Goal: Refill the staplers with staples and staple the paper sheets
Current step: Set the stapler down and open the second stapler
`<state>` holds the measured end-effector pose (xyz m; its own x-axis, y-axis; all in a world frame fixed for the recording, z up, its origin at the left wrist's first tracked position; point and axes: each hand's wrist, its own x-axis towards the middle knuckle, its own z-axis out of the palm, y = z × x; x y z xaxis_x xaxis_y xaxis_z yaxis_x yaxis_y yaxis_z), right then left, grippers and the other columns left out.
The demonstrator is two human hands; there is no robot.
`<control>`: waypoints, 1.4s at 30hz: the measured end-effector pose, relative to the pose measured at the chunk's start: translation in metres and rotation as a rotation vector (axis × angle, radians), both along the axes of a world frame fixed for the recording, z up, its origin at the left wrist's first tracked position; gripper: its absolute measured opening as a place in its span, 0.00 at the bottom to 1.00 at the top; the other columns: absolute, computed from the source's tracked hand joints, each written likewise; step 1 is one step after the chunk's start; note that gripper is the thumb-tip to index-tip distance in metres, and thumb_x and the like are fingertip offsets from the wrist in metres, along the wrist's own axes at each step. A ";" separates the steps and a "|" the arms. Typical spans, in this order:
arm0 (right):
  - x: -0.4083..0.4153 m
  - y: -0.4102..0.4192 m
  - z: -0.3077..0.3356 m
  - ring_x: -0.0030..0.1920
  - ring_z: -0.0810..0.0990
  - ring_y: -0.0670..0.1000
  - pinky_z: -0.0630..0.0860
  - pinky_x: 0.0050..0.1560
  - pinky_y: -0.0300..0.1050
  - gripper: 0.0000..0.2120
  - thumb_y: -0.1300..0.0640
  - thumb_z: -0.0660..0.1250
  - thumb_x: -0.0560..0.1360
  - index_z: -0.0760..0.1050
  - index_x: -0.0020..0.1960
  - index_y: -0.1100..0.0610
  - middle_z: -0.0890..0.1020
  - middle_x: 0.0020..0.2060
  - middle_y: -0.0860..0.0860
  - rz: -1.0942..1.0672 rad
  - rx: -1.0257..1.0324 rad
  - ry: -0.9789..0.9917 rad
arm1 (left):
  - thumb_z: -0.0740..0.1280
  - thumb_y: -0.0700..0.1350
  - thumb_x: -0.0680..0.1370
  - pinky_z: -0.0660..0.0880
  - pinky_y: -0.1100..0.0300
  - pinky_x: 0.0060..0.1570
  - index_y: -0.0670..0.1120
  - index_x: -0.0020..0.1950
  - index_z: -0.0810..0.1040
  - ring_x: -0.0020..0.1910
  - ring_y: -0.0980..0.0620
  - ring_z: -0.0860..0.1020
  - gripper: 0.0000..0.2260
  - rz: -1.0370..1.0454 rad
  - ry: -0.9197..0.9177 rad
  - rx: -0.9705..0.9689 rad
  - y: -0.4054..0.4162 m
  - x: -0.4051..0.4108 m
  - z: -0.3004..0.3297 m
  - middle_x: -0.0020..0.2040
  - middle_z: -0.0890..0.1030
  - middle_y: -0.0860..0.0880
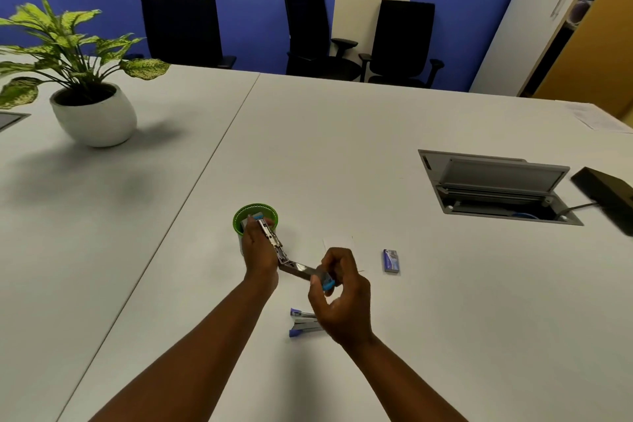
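Observation:
A light-blue stapler is swung wide open above the white table. My left hand grips its upper arm, whose blue tip points toward the green cup. My right hand holds the other arm near its blue end. A second stapler, purple-tipped, lies on the table just below my right hand, partly hidden by it. A small purple staple box lies to the right. A white paper sheet lies behind my right hand, hard to tell from the table.
A potted plant stands at the far left. An open cable hatch is sunk into the table at the right, beside a black device. More paper lies at the far right edge. Three black chairs stand behind the table.

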<state>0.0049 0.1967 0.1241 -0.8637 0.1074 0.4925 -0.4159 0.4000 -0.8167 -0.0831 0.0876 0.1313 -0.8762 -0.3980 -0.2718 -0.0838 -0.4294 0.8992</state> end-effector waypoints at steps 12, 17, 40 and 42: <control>0.013 -0.008 -0.021 0.39 0.78 0.47 0.79 0.37 0.37 0.21 0.44 0.70 0.66 0.62 0.52 0.40 0.76 0.36 0.40 0.288 0.097 -0.304 | 0.52 0.53 0.81 0.62 0.73 0.17 0.47 0.37 0.73 0.15 0.61 0.67 0.18 -0.127 -0.031 0.133 -0.011 -0.001 0.002 0.18 0.71 0.54; -0.007 -0.004 0.002 0.39 0.77 0.44 0.78 0.35 0.42 0.14 0.46 0.63 0.73 0.70 0.58 0.45 0.78 0.37 0.44 0.059 0.159 -0.168 | 0.54 0.55 0.80 0.60 0.71 0.16 0.48 0.34 0.71 0.16 0.60 0.65 0.19 -0.234 -0.026 0.234 -0.004 0.003 0.001 0.18 0.69 0.54; -0.041 -0.005 0.024 0.47 0.73 0.49 0.69 0.41 0.37 0.08 0.57 0.61 0.75 0.75 0.51 0.57 0.76 0.44 0.52 0.079 0.521 -0.072 | 0.53 0.52 0.81 0.74 0.67 0.30 0.49 0.31 0.74 0.26 0.60 0.76 0.22 -0.282 0.067 0.186 0.022 0.013 -0.017 0.24 0.75 0.55; -0.039 -0.005 0.023 0.46 0.73 0.49 0.70 0.40 0.38 0.07 0.57 0.62 0.74 0.75 0.50 0.58 0.76 0.43 0.52 0.086 0.501 -0.082 | 0.53 0.51 0.81 0.73 0.67 0.27 0.48 0.31 0.73 0.25 0.60 0.75 0.21 -0.280 0.064 0.211 0.023 0.014 -0.017 0.23 0.74 0.55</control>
